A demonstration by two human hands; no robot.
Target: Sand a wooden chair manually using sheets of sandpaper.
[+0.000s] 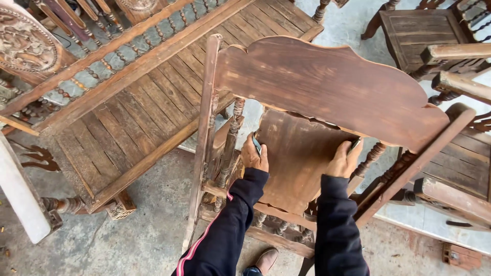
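Grey concrete floor (pixel 138 240), dusty and stained, running along the bottom of the frame and showing again as a paler patch at top centre. Unfinished brown wooden furniture crowded all round. Upper left: a long slatted bench (pixel 153 97) lying at a slant, with a spindle rail (pixel 102 51) along its far edge and a carved round panel (pixel 23 43) at the corner of the frame. Lower left: a pale post (pixel 20 194). Upper right: a chair with a slatted seat (pixel 417 30), and more turned arms and frames down the right edge. No containers anywhere in view.

Centre of the frame: a wooden chair (pixel 327 92), its broad scalloped top rail rubbed patchy and pale, a flat back panel (pixel 296 163) below it, turned spindles at either side and along the bottom. Just below, at bottom centre, a brown shoe (pixel 266 259).

Left hand (pixel 254 156) — dark sleeve with a pink stripe — pressed to the left edge of the back panel, fingers curled narrowly round a small grey-blue pad (pixel 257 144). Right hand (pixel 345 158) at the panel's right edge, fingers folded over a small dark piece (pixel 354 144) and bearing on the wood — what kind of piece, cannot tell.
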